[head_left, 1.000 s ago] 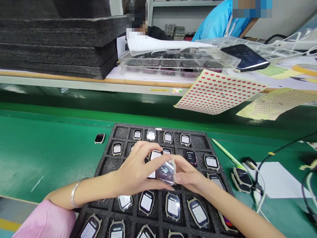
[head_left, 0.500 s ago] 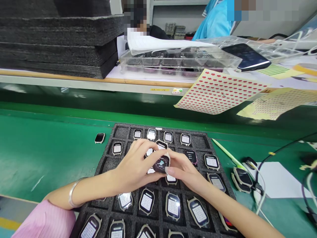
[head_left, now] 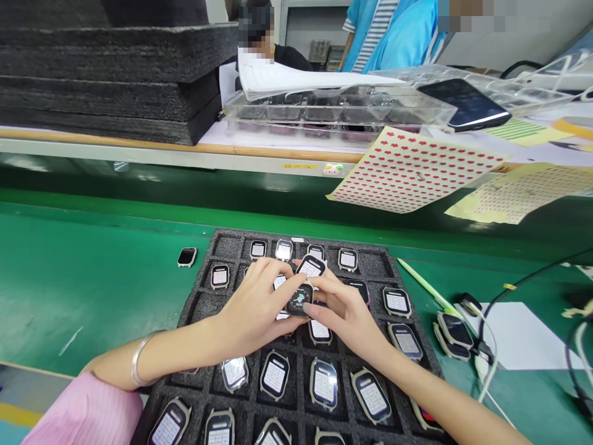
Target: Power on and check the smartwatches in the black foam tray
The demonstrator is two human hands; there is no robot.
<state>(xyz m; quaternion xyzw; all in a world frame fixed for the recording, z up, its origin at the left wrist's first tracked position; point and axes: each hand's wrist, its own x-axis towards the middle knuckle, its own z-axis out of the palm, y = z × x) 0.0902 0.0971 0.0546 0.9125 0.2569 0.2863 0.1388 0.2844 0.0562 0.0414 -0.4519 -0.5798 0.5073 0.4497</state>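
Observation:
A black foam tray [head_left: 204, 303] with many pockets holds several smartwatch bodies with lit screens. Both my hands meet over its middle. My left hand [head_left: 252, 309] pinches a dark-screened watch body [head_left: 299, 300] from the left, and my right hand [head_left: 340, 312] holds the same watch from the right. A second watch [head_left: 310, 266] with a white screen sticks up just behind my fingers; which hand holds it I cannot tell. A silver bangle [head_left: 139, 358] is on my left wrist.
One loose watch [head_left: 186, 256] lies on the green belt left of the tray. Two watches [head_left: 451, 334] on cables and a white sheet [head_left: 523, 340] sit at right. A pen [head_left: 424, 285] lies by the tray. Beyond are black foam stacks [head_left: 111, 68], clear trays [head_left: 338, 111], sticker sheets [head_left: 407, 173] and two people.
The watch in my hands has turned from a shiny tilted face to its dark screen facing up, and both hands have moved a little farther up the tray. A white-screened watch now shows behind my fingers.

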